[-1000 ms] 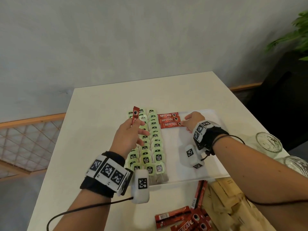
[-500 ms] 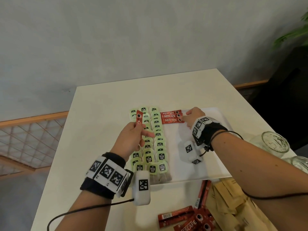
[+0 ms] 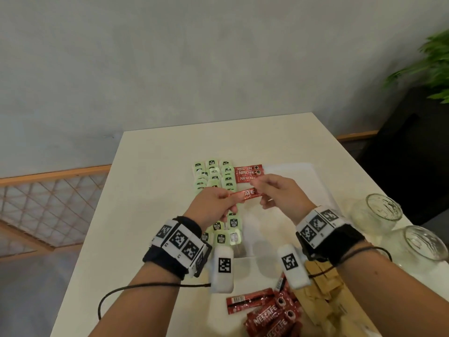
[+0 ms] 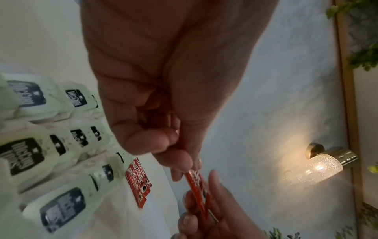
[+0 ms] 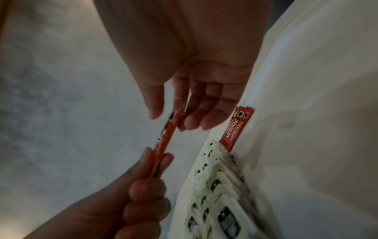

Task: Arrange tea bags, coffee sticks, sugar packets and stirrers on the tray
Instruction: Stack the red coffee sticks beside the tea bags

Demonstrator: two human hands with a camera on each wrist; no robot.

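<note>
Above the white rectangular tray [image 3: 313, 181], we pinch one red foil coffee stick [image 3: 245, 194] between left hand [image 3: 211, 207] and right hand [image 3: 281, 198], beside rows of pale-green tea bags [image 3: 213, 173].

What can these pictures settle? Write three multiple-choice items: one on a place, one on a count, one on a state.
1. Where are the spare coffee sticks?
A. on the table, nearer than the tray
B. inside a glass
C. on the tea bags

2. How many laid coffee sticks are on the tray?
A. one
B. three
C. six

3. What holds the raised stick?
A. left hand only
B. both, with the right hand
C. nothing

Key: A, the pile lies short of the tray's near edge; B, three labels show; B, each hand pinches an end.
</note>
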